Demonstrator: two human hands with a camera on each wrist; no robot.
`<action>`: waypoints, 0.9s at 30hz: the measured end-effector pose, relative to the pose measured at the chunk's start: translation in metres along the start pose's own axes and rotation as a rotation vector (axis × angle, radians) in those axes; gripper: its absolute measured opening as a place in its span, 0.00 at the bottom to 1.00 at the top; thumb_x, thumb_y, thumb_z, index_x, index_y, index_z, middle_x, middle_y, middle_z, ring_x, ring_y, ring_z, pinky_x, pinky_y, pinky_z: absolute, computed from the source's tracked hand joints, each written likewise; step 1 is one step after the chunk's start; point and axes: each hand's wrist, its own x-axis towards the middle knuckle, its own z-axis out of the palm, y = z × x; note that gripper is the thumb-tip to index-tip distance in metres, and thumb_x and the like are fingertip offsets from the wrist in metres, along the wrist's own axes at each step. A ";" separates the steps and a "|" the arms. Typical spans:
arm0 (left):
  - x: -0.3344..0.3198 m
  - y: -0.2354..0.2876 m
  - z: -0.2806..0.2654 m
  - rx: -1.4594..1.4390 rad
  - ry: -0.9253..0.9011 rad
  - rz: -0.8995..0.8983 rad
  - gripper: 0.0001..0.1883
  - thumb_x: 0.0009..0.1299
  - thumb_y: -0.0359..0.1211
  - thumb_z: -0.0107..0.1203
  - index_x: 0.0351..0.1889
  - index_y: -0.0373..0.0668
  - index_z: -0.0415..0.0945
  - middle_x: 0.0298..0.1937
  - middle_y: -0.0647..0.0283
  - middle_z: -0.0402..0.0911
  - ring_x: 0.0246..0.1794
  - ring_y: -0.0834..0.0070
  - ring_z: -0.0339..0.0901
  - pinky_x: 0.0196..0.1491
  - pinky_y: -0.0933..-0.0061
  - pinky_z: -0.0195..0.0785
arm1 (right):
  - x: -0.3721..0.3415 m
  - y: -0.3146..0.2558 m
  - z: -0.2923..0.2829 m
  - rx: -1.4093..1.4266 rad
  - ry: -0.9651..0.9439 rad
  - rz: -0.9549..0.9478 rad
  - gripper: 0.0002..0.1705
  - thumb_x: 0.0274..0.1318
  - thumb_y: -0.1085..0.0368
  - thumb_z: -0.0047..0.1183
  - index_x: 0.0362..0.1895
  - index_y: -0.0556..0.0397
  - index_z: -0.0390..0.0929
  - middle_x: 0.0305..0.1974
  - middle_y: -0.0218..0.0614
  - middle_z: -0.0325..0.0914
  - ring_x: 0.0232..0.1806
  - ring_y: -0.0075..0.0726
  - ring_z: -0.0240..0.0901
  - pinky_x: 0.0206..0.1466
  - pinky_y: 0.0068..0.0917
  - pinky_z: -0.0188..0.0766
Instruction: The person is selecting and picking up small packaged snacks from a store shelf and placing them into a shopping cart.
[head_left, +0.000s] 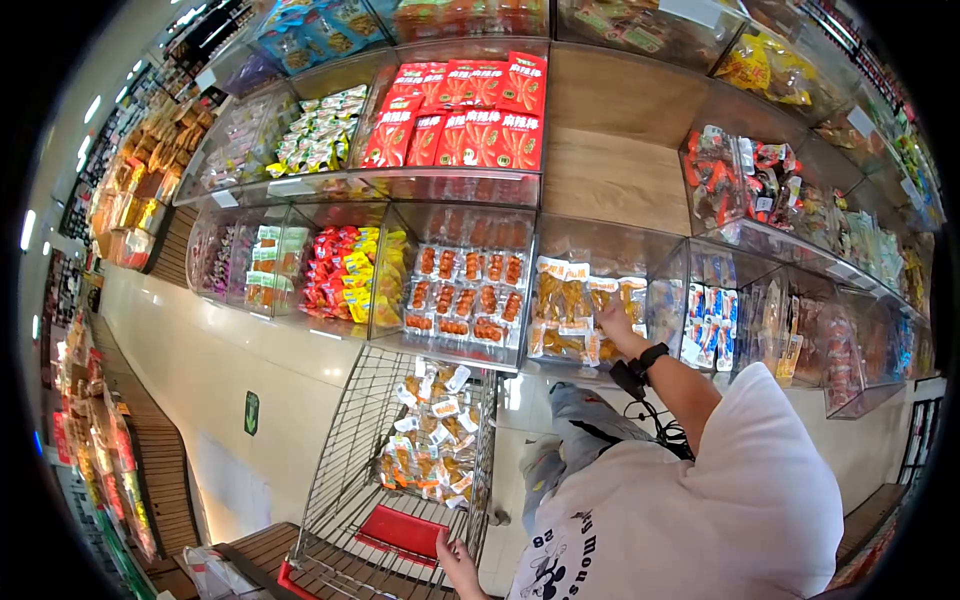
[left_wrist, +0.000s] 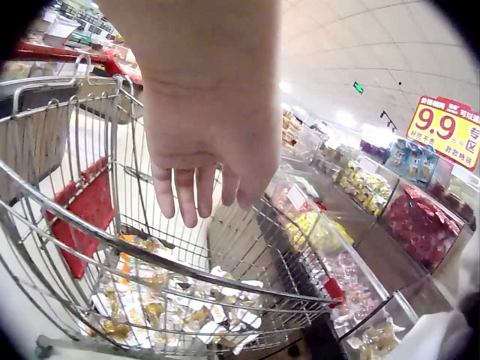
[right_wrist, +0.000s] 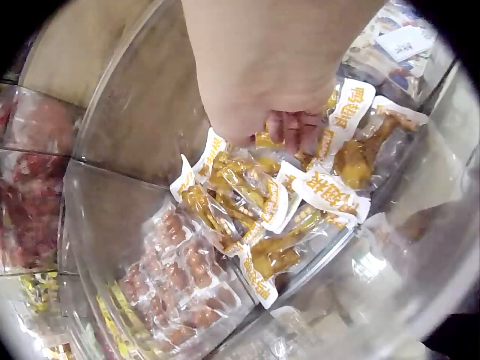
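In the head view my right hand [head_left: 618, 325] reaches into a clear bin of vacuum-packed drumstick packets [head_left: 560, 300] with white and orange labels. Seen from the right wrist, the curled fingers [right_wrist: 296, 127] of that hand grip a drumstick packet [right_wrist: 264, 141], partly hidden under the hand. More of these packets [right_wrist: 262, 191] lie below it. My left hand [left_wrist: 210, 142] hangs with loose fingers and holds nothing, beside the red child-seat flap [head_left: 405, 533] of a wire shopping cart [head_left: 335, 440]. Several similar packets [head_left: 435, 430] lie in the cart's basket.
Left of the drumstick bin is a bin of reddish-brown vacuum packs [head_left: 465, 290]; blue-and-white packets [head_left: 710, 325] sit to its right. Red snack bags [head_left: 460, 115] fill an upper bin. A clear front wall [right_wrist: 322, 262] edges the drumstick bin. A price sign [left_wrist: 446, 131] stands above the shelves.
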 end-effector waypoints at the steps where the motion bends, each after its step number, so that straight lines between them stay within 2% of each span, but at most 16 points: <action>1: -0.004 -0.009 -0.004 -0.053 0.013 -0.002 0.20 0.56 0.24 0.43 0.49 0.36 0.57 0.47 0.56 0.63 0.36 0.71 0.66 0.36 0.75 0.61 | 0.001 0.019 0.012 -0.063 0.129 -0.124 0.12 0.40 0.61 0.46 0.26 0.57 0.65 0.19 0.38 0.68 0.21 0.35 0.66 0.24 0.28 0.63; 4: -0.010 -0.058 -0.013 -0.052 0.065 0.094 0.21 0.54 0.22 0.43 0.48 0.35 0.58 0.45 0.53 0.64 0.35 0.68 0.66 0.37 0.74 0.61 | -0.035 -0.002 -0.011 0.102 -0.027 -0.064 0.12 0.41 0.60 0.44 0.21 0.58 0.69 0.18 0.44 0.70 0.17 0.39 0.68 0.20 0.32 0.64; 6: -0.013 -0.082 -0.021 0.025 0.096 0.058 0.21 0.53 0.22 0.43 0.48 0.34 0.58 0.44 0.52 0.64 0.35 0.67 0.66 0.37 0.73 0.61 | -0.037 0.005 -0.013 0.162 -0.070 -0.083 0.08 0.41 0.64 0.43 0.23 0.56 0.69 0.17 0.38 0.69 0.16 0.30 0.66 0.17 0.25 0.63; 8: -0.013 -0.114 -0.018 0.015 0.250 0.108 0.20 0.53 0.22 0.43 0.46 0.34 0.60 0.43 0.52 0.65 0.35 0.66 0.66 0.38 0.73 0.61 | -0.047 -0.007 -0.013 0.239 -0.093 -0.148 0.07 0.43 0.65 0.42 0.25 0.56 0.68 0.18 0.31 0.67 0.17 0.24 0.64 0.17 0.21 0.62; 9: -0.012 -0.122 -0.019 -0.016 0.290 0.061 0.19 0.53 0.22 0.43 0.46 0.34 0.61 0.42 0.52 0.66 0.36 0.65 0.66 0.40 0.73 0.60 | -0.058 -0.022 -0.013 0.110 0.012 -0.268 0.06 0.43 0.68 0.40 0.26 0.56 0.68 0.19 0.30 0.67 0.18 0.21 0.63 0.17 0.20 0.62; 10: -0.009 -0.136 -0.017 -0.016 0.332 0.059 0.18 0.54 0.23 0.43 0.45 0.34 0.62 0.41 0.51 0.67 0.37 0.64 0.66 0.41 0.72 0.59 | -0.071 -0.039 -0.013 0.253 -0.067 -0.228 0.05 0.44 0.70 0.40 0.27 0.56 0.68 0.20 0.30 0.68 0.20 0.21 0.63 0.21 0.19 0.63; 12: -0.008 -0.154 -0.012 -0.040 0.382 -0.032 0.17 0.54 0.25 0.44 0.44 0.34 0.63 0.41 0.51 0.67 0.39 0.61 0.66 0.43 0.71 0.58 | -0.067 -0.041 0.009 0.185 -0.117 -0.382 0.06 0.44 0.72 0.39 0.28 0.57 0.68 0.20 0.30 0.68 0.21 0.20 0.63 0.24 0.17 0.63; 15: -0.009 -0.163 -0.007 0.085 0.426 -0.078 0.15 0.55 0.29 0.44 0.41 0.35 0.64 0.39 0.51 0.68 0.40 0.58 0.65 0.43 0.68 0.57 | -0.119 -0.090 0.035 0.118 -0.108 -0.707 0.06 0.42 0.73 0.39 0.27 0.57 0.69 0.20 0.29 0.69 0.19 0.17 0.60 0.22 0.13 0.58; 16: -0.009 -0.155 -0.008 0.168 0.450 -0.050 0.16 0.56 0.30 0.43 0.43 0.37 0.64 0.38 0.52 0.69 0.37 0.64 0.69 0.38 0.70 0.61 | -0.129 -0.097 0.051 0.214 -0.261 -0.644 0.06 0.42 0.73 0.40 0.29 0.57 0.68 0.21 0.28 0.69 0.20 0.16 0.60 0.22 0.13 0.58; 21: -0.006 -0.135 -0.014 0.210 0.426 -0.253 0.15 0.56 0.32 0.43 0.42 0.39 0.65 0.38 0.54 0.70 0.35 0.64 0.70 0.38 0.69 0.61 | -0.185 -0.138 0.131 0.094 -0.655 -0.686 0.05 0.43 0.71 0.41 0.29 0.55 0.68 0.20 0.28 0.68 0.21 0.18 0.63 0.24 0.17 0.61; 24: -0.003 -0.136 -0.013 0.264 0.448 -0.290 0.15 0.57 0.33 0.42 0.42 0.40 0.65 0.38 0.55 0.70 0.34 0.64 0.70 0.37 0.69 0.62 | -0.191 -0.144 0.193 0.007 -0.852 -0.684 0.06 0.42 0.68 0.44 0.29 0.53 0.68 0.19 0.31 0.68 0.21 0.20 0.64 0.25 0.18 0.62; 26: 0.001 -0.138 -0.010 0.251 0.460 -0.338 0.15 0.57 0.33 0.42 0.41 0.40 0.66 0.37 0.56 0.71 0.34 0.65 0.70 0.37 0.69 0.62 | -0.174 -0.128 0.248 -0.184 -0.776 -0.771 0.09 0.38 0.64 0.46 0.29 0.50 0.67 0.20 0.40 0.69 0.22 0.37 0.67 0.27 0.28 0.63; 27: 0.002 -0.139 -0.009 0.256 0.462 -0.366 0.15 0.56 0.32 0.42 0.41 0.40 0.65 0.37 0.56 0.71 0.34 0.65 0.70 0.37 0.69 0.62 | -0.165 -0.126 0.271 -0.312 -0.795 -0.753 0.10 0.37 0.64 0.46 0.29 0.50 0.67 0.21 0.42 0.69 0.24 0.40 0.68 0.28 0.30 0.63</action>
